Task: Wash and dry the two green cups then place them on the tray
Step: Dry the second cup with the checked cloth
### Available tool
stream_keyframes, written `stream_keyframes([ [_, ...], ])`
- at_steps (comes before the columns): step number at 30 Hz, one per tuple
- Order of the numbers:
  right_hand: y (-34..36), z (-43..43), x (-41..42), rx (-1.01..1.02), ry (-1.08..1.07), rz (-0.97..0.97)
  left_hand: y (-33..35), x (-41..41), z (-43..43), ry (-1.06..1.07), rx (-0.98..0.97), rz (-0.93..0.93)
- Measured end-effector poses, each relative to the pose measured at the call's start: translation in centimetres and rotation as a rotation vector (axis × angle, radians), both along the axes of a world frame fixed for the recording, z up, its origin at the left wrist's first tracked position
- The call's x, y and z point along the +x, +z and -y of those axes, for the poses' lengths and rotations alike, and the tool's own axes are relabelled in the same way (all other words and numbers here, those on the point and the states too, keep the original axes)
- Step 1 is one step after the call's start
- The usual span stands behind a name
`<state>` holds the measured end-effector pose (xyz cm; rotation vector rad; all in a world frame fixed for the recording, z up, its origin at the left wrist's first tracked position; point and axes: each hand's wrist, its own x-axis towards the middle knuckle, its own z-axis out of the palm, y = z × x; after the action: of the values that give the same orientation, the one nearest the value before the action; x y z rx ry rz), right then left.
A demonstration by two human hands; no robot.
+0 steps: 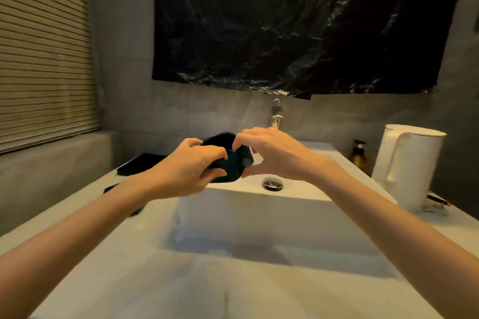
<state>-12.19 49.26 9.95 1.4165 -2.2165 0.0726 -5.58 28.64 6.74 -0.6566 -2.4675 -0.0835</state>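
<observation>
The left hand (184, 171) is gripping the green cup (238, 163), its fingers curling over the near rim and its thumb pressing the lower side. The right hand (272, 153) is pinching the same cup from the right, fingertips hooking over the far rim and thumb reaching along the base, so both hands are clamped on it. The cup is tilting, mouth up and leftward (its inside is too dark to tell what, if anything, it holds). It is hanging in the air above the far left part of the white sink (246, 212), left of the drain (272, 184) and nearer than the tap (276, 114). The black tray (141, 163) is lying on the counter to the far left, just beyond the left wrist and apart from the cup. On the right edge a white kettle (407, 168) is standing beside an amber pump bottle (359, 156), both well apart from the hands. The basin's near half is lying open below the forearms.
</observation>
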Motion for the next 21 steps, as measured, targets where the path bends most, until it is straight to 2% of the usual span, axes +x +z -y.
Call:
stream_keyframes([
  [6,-2.2,9.7,2.4,-0.021,0.190,-0.041,-1.5,6.0,8.9,0.270,-0.153,0.016],
  [11,-5.9,17.4,4.6,-0.092,0.315,-0.040,-4.3,10.8,14.7,0.422,-0.247,-0.069],
  [21,-14.3,28.1,6.0,-0.140,0.456,0.223,-9.9,15.5,21.6,0.707,-0.291,0.112],
])
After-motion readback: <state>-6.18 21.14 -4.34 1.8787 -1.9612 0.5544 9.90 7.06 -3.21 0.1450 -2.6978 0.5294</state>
